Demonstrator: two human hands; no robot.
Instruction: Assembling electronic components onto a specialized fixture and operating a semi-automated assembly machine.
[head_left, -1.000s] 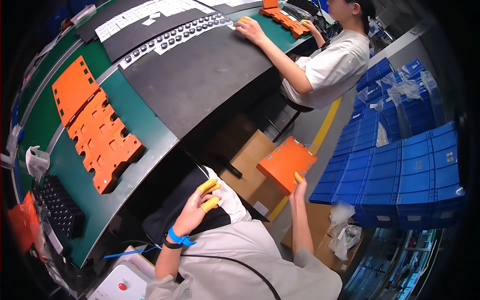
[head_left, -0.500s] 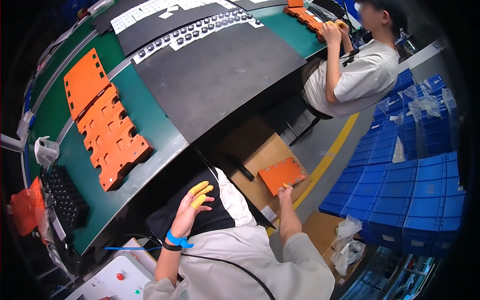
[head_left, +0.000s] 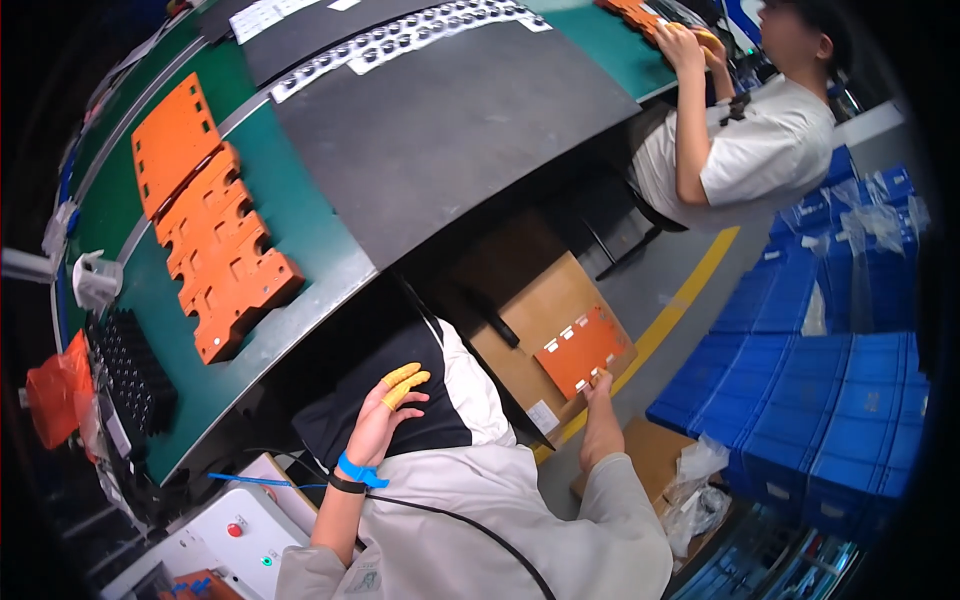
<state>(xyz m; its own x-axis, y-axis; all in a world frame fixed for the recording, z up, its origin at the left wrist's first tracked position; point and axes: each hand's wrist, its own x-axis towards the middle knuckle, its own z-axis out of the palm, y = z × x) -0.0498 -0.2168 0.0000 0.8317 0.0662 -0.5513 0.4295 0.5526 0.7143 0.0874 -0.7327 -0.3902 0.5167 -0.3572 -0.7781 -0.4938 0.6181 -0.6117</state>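
Note:
At the right, my right hand (head_left: pixel 599 390) grips the near edge of a flat orange plate (head_left: pixel 580 350) with pale patches along its sides. The plate is over the cardboard box (head_left: pixel 535 295); whether it touches the box I cannot tell. My left hand (head_left: pixel 376 424) hovers above my lap, fingers apart and holding nothing, with yellow finger covers on some fingers and a blue band (head_left: pixel 358 473) at the wrist. On the green bench, left, lies an orange fixture block (head_left: pixel 222 258) with cut-outs, a flat orange panel (head_left: pixel 176 140) adjoining its far end.
A black mat (head_left: pixel 450 140) bears rows of small round black parts (head_left: pixel 400 40). A black tray (head_left: pixel 135 370) lies on the bench's left. Another person (head_left: pixel 745 150) works at the far right. Blue crates (head_left: pixel 800 400) stack at right; a control box with a red button (head_left: pixel 235 530) stands lower left.
My right hand and the orange plate have moved a little right, and the plate's tilt has changed. My left hand stays open. The whole view has shifted slightly.

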